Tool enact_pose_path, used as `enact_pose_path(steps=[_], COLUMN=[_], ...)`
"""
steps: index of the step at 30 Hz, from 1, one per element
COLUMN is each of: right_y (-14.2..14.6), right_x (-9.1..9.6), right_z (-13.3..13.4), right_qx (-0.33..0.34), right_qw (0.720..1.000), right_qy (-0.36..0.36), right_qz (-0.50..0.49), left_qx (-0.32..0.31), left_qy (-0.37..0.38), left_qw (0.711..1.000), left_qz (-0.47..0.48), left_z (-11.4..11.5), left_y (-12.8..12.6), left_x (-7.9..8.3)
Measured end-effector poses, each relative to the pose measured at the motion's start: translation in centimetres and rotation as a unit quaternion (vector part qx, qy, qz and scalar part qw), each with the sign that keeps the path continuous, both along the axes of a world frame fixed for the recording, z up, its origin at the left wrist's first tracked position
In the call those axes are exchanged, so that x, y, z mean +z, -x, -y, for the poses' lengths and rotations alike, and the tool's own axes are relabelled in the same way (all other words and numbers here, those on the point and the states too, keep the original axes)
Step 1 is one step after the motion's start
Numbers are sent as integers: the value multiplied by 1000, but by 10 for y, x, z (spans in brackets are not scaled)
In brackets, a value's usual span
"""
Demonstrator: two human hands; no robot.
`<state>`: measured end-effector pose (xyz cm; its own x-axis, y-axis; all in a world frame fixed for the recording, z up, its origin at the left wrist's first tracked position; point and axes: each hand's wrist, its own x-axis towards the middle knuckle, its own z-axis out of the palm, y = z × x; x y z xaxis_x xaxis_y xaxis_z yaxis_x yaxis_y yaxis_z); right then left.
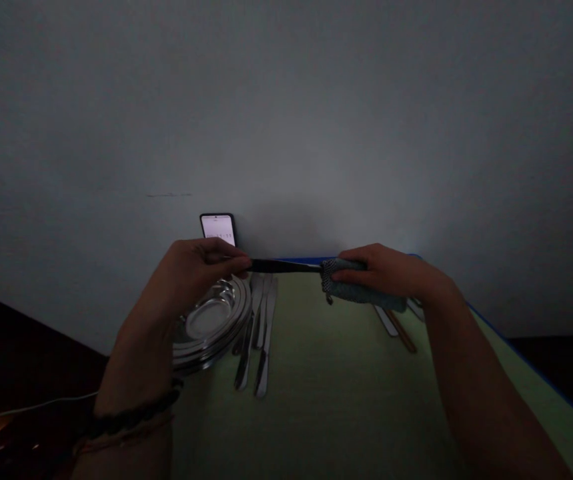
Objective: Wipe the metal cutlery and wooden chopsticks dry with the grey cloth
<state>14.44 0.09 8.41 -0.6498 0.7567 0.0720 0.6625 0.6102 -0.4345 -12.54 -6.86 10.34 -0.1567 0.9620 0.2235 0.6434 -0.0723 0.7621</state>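
My left hand (194, 273) is closed on one end of a table knife (286, 267), which lies level above the table. My right hand (386, 270) is wrapped round a grey knitted cloth (361, 292) that covers the knife's other end. Both hands hover over the far part of a pale green table top (336, 393). A dark beaded bracelet sits on my left wrist.
A stack of steel plates (211, 327) sits under my left hand, with several knives (259, 340) lying beside it. A lit phone (218, 229) leans on the white wall. More cutlery (395, 328) lies under my right hand. The table has a blue edge (531, 370). A white cable (31, 405) runs at left.
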Motion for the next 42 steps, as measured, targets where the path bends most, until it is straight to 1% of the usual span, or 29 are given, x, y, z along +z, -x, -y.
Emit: enact_pose_path(steps=[4, 6, 8, 10, 12, 15, 17, 19, 21, 24, 26, 29, 32, 34, 37, 40, 42], right_y=[24, 36, 42, 41, 32, 14, 4, -1, -1, 4, 11, 23, 32, 35, 31, 19, 9], right_x=[0, -3, -5, -7, -6, -2, -1, 0, 0, 1, 2, 2, 2, 2, 1, 1, 1], right_z=[7, 9, 8, 6, 3, 0, -1, -1, -1, 1, 3, 8, 13, 14, 11, 4, 0], right_qx=[44, 51, 49, 44, 41, 31, 15, 1, -6, -7, 9, 35, 41, 45, 51, 44, 30], right_qw=[999, 998, 997, 996, 997, 999, 998, 998, 997, 998, 999, 997, 996, 995, 995, 997, 997], right_qy=[-11, -33, -61, -70, -57, -37, -38, -46, -52, -48, -52, -67, -79, -83, -68, -47, -45], right_qz=[-3, -13, -16, -16, -18, -26, -39, -52, -51, -25, -11, -17, -29, -41, -54, -51, -56], left_qx=[-88, -124, -133, -117, -88, -25, 7, 21, 6, -39, -63, -101, -141, -150, -133, -70, -25], left_qy=[7, 6, 14, 29, 36, 26, 13, -6, -17, -10, -7, 6, 29, 30, 18, -10, -25], left_qw=[994, 986, 975, 968, 973, 989, 994, 995, 995, 992, 989, 983, 976, 975, 981, 990, 994], left_qz=[-57, -108, -178, -222, -210, -144, -107, -95, -99, -121, -136, -150, -163, -164, -144, -121, -102], left_z=[-4, -9, -14, -15, -12, -4, 0, 1, -1, -5, -7, -8, -8, -8, -8, -8, -9], left_y=[-16, -22, -23, -17, -6, 11, 17, 18, 16, 9, 1, -17, -32, -36, -30, -13, -2], left_x=[1, 0, -1, 1, 2, 2, 0, -2, -3, -3, -2, 2, 6, 7, 5, 0, -3])
